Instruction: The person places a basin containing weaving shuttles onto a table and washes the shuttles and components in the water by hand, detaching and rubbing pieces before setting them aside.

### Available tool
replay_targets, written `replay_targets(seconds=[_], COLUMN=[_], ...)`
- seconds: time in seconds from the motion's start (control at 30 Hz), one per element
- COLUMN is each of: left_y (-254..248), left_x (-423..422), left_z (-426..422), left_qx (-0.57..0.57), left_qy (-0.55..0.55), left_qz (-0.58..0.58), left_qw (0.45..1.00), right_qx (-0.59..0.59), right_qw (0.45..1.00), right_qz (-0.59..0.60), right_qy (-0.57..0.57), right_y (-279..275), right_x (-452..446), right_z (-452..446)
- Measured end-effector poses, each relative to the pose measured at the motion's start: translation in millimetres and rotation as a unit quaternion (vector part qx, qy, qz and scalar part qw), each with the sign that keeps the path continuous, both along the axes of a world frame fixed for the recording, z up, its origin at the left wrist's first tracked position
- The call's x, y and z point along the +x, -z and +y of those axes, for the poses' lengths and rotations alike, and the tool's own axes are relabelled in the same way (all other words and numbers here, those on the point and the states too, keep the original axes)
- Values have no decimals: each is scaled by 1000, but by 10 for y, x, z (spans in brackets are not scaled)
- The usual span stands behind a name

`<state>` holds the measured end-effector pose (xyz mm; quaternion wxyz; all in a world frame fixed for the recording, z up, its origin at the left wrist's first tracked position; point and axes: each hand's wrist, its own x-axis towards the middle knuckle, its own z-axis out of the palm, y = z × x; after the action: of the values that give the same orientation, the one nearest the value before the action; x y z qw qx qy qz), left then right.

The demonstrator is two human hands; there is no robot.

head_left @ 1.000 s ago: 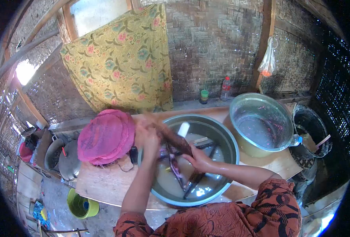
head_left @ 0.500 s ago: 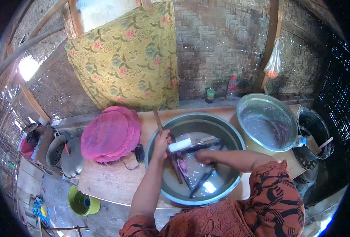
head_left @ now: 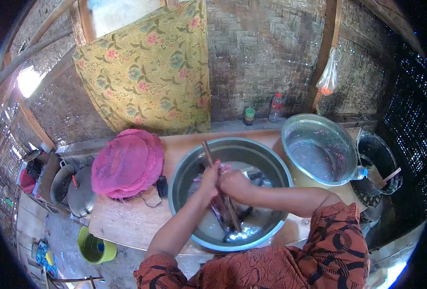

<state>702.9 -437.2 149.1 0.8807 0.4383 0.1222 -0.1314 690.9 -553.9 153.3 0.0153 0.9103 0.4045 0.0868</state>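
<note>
A large grey-green basin (head_left: 175, 202) of cloudy water stands before me on the table. My left hand (head_left: 210, 180) is closed around a brown wooden stick (head_left: 232, 214), which slants across the basin with its upper end above the fist. Right beside it, my right hand (head_left: 235, 186) is closed against the stick; what its fingers hold is hidden. Under my hands lies a wet pinkish-dark strip (head_left: 217, 207), its kind unclear. Dark long pieces (head_left: 257, 177) lie in the water behind my right hand, near a pale block partly covered by it.
Stacked pink mesh covers (head_left: 128, 164) and a small black object (head_left: 162, 187) sit left of the basin. At right are a second basin (head_left: 286, 139) and a dark bucket (head_left: 391, 164). A bottle (head_left: 275, 108) and green-topped jar (head_left: 249, 116) stand behind. A green bucket (head_left: 108, 251) is on the floor.
My right hand has moved left to meet my left hand at the stick. The stick has shifted right and lower, and the white block is now mostly covered. The view has shifted slightly.
</note>
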Motion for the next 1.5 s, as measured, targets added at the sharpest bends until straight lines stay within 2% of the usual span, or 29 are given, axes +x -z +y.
replay_targets(seconds=[0.03, 0.1, 0.17, 0.2, 0.23, 0.27, 0.3, 0.33, 0.37, 0.4, 0.43, 0.5, 0.63, 0.73, 0.87, 0.9, 0.93, 0.97, 1.0, 1.03, 1.07, 1.1, 1.13, 1.17, 1.2, 1.23, 1.3, 1.43, 1.5], left_y=[-25, -8, 4, -73, -175, -252, -308, -346, -333, -298, -355, -455, -256, -88, -25, -51, -61, -42, -19, -12, -100, -209, -365, -466, -497, -511, -559, -518, -436], left_x=[-13, -28, -45, -113, -139, -137, -126, -114, -81, -30, -21, -5, -38, -290, -514, -621, -700, -744, -788, -819, -807, -838, -910, -996, -1069, -1128, -1239, -1449, -1540], left_z=[-91, -123, -180, -247, -237, -227, -217, -208, -186, -162, -150, -140, -158, -112, 118, 216, 282, 284, 259, 247, 271, 270, 231, 192, 145, 83, 90, 249, 356], left_qx=[68, 134, 231, 351, 354, 342, 327, 241, 241, 225, 208, 214, 184, 324, 337, 418, 496, 499, 526, 551, 589, 595, 647, 696, 699, 709, 719, 734, 700], left_qy=[-69, -76, -36, -74, -76, -25, 25, 17, 14, 24, 33, 36, 31, 33, 91, 154, 213, 208, 162, 112, 100, 81, 65, 54, 42, 51, 56, 29, 27], left_qz=[-83, -147, -287, -348, -343, -301, -258, -236, -235, -248, -260, -237, -296, -255, -212, -202, -189, -186, -220, -252, -271, -261, -275, -283, -267, -273, -278, -270, -292], left_qw=[992, 977, 929, 866, 867, 890, 909, 941, 941, 942, 942, 947, 937, 911, 913, 872, 820, 820, 805, 787, 755, 756, 708, 658, 663, 649, 635, 622, 651], right_qx=[0, 16, 15, 39, 56, 70, 63, 94, 126, 117, 117, 260, 371, 388, 423, 427, 417, 404, 377, 369, 445, 516, 581, 629, 717, 707, 841, 831, 832], right_qw=[1000, 985, 978, 871, 685, 632, 632, 543, 448, 590, 591, 602, 491, 457, 442, 423, 477, 530, 625, 626, 769, 747, 724, 562, 502, 505, 298, 319, 248], right_qz=[1, 165, 204, 486, 723, 771, 771, 833, 884, 796, 795, 747, 779, 791, 783, 793, 770, 744, 677, 681, 456, 414, 367, 523, 461, 473, 436, 427, 487], right_qy=[0, 44, 29, 56, 77, 43, 41, 41, 42, 69, 69, 110, 118, 125, 116, 96, 80, 62, 93, 86, 54, 60, 62, 123, 146, 144, 117, 159, 94], right_y=[-86, -451, -537, -449, -356, -272, -212, -174, -290, -445, -506, -534, -529, -503, -610, -654, -713, -757, -712, -567, -452, -430, -494, -689, -639, -534, -376, -493, -441], right_x=[0, -20, 48, 137, 194, 177, 160, 146, 87, 17, -44, -127, -126, -58, -53, 53, 81, 91, 119, 171, 203, 263, 279, 197, 275, 372, 584, 639, 694], right_z=[-30, -106, -229, -290, -338, -383, -437, -491, -464, -498, -459, -418, -452, -503, -634, -744, -810, -839, -819, -795, -710, -676, -607, -562, -451, -409, -441, -513, -535])
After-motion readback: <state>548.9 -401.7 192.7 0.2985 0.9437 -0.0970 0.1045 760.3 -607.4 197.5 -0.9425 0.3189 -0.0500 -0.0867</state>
